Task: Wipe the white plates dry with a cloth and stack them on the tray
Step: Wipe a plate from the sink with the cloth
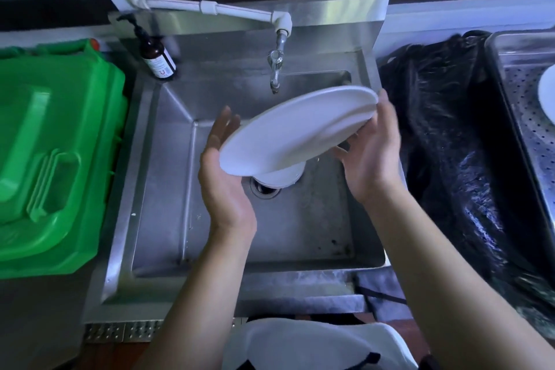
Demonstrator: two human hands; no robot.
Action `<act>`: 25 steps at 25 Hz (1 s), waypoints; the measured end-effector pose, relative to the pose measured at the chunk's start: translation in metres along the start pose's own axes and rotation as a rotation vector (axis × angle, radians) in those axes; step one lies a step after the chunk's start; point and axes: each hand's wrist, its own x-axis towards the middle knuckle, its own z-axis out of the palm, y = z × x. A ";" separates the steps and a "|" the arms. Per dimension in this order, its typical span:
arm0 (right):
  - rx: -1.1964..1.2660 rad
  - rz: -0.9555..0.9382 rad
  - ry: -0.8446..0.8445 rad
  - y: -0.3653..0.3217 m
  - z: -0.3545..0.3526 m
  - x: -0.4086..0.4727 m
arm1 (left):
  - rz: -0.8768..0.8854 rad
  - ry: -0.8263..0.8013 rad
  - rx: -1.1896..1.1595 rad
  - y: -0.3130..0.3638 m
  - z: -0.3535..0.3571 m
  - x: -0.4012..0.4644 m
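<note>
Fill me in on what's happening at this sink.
A person holds a white plate tilted over the steel sink, left hand cupping its lower edge and right hand gripping the upper rim. More white plates sit stacked in the basin near the drain. The tap above shows no running water. On the right, a perforated metal tray already carries one plate. No cloth is in either hand.

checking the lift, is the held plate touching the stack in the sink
Cannot tell. In the head view the plate covers the top of the stack, hiding any gap.
</note>
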 end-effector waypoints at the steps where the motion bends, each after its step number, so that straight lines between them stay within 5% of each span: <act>1: -0.041 0.015 0.022 0.013 -0.004 -0.003 | -0.056 0.107 0.017 -0.006 -0.002 -0.001; 3: -0.071 0.118 0.060 0.041 -0.017 -0.011 | -0.211 0.289 0.129 -0.024 -0.007 -0.009; 6: -0.123 0.200 0.093 0.056 -0.032 -0.024 | -0.327 0.338 0.205 -0.038 -0.012 -0.023; 14: -0.055 -0.280 -0.112 0.018 -0.048 -0.033 | -0.023 0.046 -0.064 -0.007 -0.010 -0.042; 18: -0.232 0.041 0.107 0.061 -0.066 -0.049 | -0.436 0.301 0.221 -0.044 -0.014 -0.064; 20: -0.303 0.081 0.061 0.071 -0.077 -0.053 | -0.529 0.311 0.265 -0.055 -0.023 -0.067; 25: -0.180 -0.071 -0.109 0.059 -0.085 -0.057 | -0.319 0.213 0.163 -0.036 -0.030 -0.072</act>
